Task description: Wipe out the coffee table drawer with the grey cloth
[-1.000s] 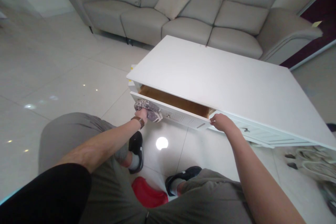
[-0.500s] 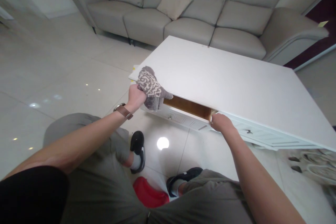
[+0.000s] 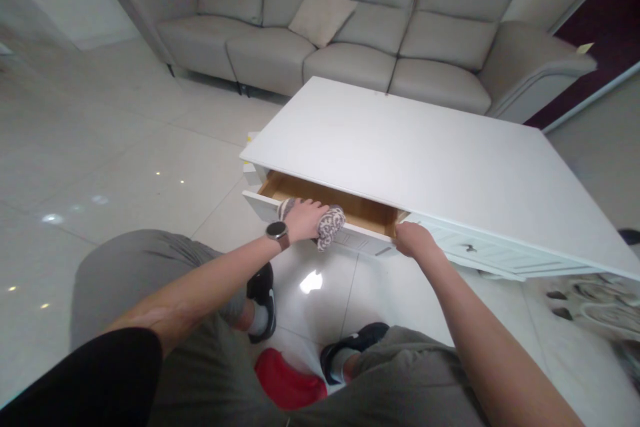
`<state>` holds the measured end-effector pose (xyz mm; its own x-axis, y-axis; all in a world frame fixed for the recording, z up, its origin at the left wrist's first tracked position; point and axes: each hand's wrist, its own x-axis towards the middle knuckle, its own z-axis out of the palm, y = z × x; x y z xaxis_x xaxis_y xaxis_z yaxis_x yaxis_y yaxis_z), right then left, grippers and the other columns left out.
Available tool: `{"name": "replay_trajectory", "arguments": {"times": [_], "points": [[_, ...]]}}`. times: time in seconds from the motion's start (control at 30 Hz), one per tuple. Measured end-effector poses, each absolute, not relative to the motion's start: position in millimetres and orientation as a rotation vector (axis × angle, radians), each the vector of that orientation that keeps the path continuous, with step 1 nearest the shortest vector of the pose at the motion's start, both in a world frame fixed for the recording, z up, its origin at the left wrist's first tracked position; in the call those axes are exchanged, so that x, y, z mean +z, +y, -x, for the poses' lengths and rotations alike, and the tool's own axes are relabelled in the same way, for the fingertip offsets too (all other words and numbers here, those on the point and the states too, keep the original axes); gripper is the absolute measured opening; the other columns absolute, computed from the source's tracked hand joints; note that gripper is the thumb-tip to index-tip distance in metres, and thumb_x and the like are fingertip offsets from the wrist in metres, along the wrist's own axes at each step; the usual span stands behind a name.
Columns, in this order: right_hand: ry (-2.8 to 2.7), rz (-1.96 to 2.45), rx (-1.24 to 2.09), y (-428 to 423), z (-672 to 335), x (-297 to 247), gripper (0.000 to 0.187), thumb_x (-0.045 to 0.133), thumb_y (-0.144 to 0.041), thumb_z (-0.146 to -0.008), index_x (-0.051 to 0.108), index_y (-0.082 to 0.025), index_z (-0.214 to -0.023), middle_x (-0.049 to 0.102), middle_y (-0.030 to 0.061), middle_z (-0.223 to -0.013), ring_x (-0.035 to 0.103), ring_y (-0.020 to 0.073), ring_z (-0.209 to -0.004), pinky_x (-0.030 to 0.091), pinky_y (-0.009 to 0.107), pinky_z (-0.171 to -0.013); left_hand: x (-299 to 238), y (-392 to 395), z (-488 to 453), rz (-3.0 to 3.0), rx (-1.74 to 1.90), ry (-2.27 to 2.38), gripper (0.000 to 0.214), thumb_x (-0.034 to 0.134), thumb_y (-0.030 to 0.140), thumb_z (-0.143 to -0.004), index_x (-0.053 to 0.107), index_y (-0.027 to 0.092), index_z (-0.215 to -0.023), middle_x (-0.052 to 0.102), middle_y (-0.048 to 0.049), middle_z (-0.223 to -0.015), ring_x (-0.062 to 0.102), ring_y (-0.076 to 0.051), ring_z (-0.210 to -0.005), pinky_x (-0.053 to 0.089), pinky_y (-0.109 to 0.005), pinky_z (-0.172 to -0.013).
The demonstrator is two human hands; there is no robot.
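A white coffee table (image 3: pixel 400 140) stands before me with its left drawer (image 3: pixel 370 213) pulled partway out, its bare wooden inside showing. My left hand (image 3: pixel 306 219) is closed over a grey and white patterned cloth (image 3: pixel 331 223), pressing it against the top edge of the drawer front. Part of the cloth hangs down over the front's outer face. At the drawer's right end, my right hand (image 3: pixel 413 239) is closed around the edge of the drawer front.
Behind the table runs a long grey sofa (image 3: pixel 357 63) with a beige cushion (image 3: pixel 323 13). A red object (image 3: pixel 290 379) lies on the tiled floor between my shoes. To the right of the closed drawer's knob (image 3: pixel 469 248), a patterned rug (image 3: pixel 595 307) lies on the floor.
My left hand has moved right with the cloth, from the table's left corner to the middle of the drawer front. The drawer's left part is now uncovered. My right hand keeps its hold.
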<state>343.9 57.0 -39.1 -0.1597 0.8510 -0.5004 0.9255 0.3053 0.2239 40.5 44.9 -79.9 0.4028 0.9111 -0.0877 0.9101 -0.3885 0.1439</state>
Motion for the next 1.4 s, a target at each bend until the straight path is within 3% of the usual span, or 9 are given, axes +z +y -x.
{"name": "replay_trajectory", "arguments": {"times": [0.2,0.4,0.5,0.6,0.87,1.07,1.2,1.4], "points": [[2.035,-1.539,-0.168,59.4,-344.1,-41.3,0.038,0.054,-0.006,-0.087,0.073,-0.004,-0.119,0.072,0.0263,-0.119,0.069,0.0326,-0.115,0.054,0.037,-0.093,-85.3,32.4,-159.4,-2.569,0.136,1.513,0.060,0.076,0.039,-0.077,0.054,0.022,-0.130,0.065,-0.0124,-0.125,0.056,-0.032,-0.115,0.039,-0.052,-0.100],[2.047,-1.507,-0.228,71.9,-365.1,-58.8,0.035,0.047,-0.007,-0.092,0.075,-0.006,-0.113,0.074,0.0241,-0.117,0.071,0.0280,-0.111,0.050,0.033,-0.090,-98.7,19.9,-216.6,-2.560,0.267,1.563,0.058,0.075,0.037,-0.079,0.054,0.020,-0.129,0.063,-0.0130,-0.126,0.053,-0.033,-0.117,0.031,-0.059,-0.107],[2.049,-1.510,-0.289,75.7,-368.7,-66.4,0.028,0.061,-0.011,-0.086,0.076,-0.007,-0.110,0.075,0.0234,-0.113,0.072,0.0300,-0.108,0.051,0.033,-0.087,-97.5,21.2,-191.0,-2.621,0.292,1.456,0.049,0.069,0.035,-0.082,0.054,0.022,-0.127,0.062,-0.0109,-0.123,0.054,-0.029,-0.113,0.037,-0.050,-0.098],[2.042,-1.535,-0.252,73.8,-363.4,-66.1,0.036,0.072,-0.012,-0.079,0.074,-0.006,-0.114,0.074,0.0242,-0.116,0.071,0.0338,-0.112,0.052,0.035,-0.087,-93.6,26.0,-149.9,-2.640,0.249,1.436,0.043,0.066,0.039,-0.085,0.055,0.023,-0.124,0.062,-0.0099,-0.121,0.054,-0.028,-0.112,0.039,-0.046,-0.091],[2.074,-1.607,-0.236,58.4,-346.4,-50.7,0.039,0.056,-0.001,-0.085,0.073,-0.004,-0.120,0.073,0.0249,-0.121,0.070,0.0336,-0.116,0.056,0.039,-0.093,-93.3,37.5,-3.9,-2.547,0.059,1.745,0.061,0.073,0.061,-0.076,0.057,0.024,-0.122,0.062,-0.0100,-0.118,0.054,-0.031,-0.113,0.040,-0.045,-0.095],[2.105,-1.683,-0.237,50.7,-342.6,-48.7,0.043,0.039,0.001,-0.092,0.075,-0.002,-0.114,0.074,0.0280,-0.114,0.072,0.0344,-0.111,0.058,0.043,-0.090,-91.5,50.2,105.5,-2.453,-0.062,2.016,0.042,0.072,0.048,-0.078,0.058,0.022,-0.109,0.064,-0.0100,-0.111,0.057,-0.031,-0.111,0.041,-0.041,-0.097],[2.121,-1.702,-0.246,48.7,-344.5,-49.1,0.043,0.041,0.003,-0.090,0.075,-0.003,-0.116,0.073,0.0276,-0.115,0.072,0.0340,-0.112,0.058,0.043,-0.090,-95.0,57.4,125.0,-2.376,-0.113,2.092,0.049,0.069,0.045,-0.079,0.057,0.023,-0.121,0.066,-0.0096,-0.113,0.059,-0.032,-0.109,0.042,-0.040,-0.092],[2.107,-1.730,-0.255,46.0,-341.8,-45.4,0.042,0.043,0.002,-0.090,0.074,-0.002,-0.117,0.074,0.0277,-0.113,0.072,0.0320,-0.112,0.058,0.039,-0.091,-93.9,58.3,116.6,-2.364,-0.212,2.099,0.054,0.067,0.041,-0.079,0.056,0.023,-0.129,0.066,-0.0118,-0.121,0.058,-0.032,-0.116,0.039,-0.044,-0.100]]}}
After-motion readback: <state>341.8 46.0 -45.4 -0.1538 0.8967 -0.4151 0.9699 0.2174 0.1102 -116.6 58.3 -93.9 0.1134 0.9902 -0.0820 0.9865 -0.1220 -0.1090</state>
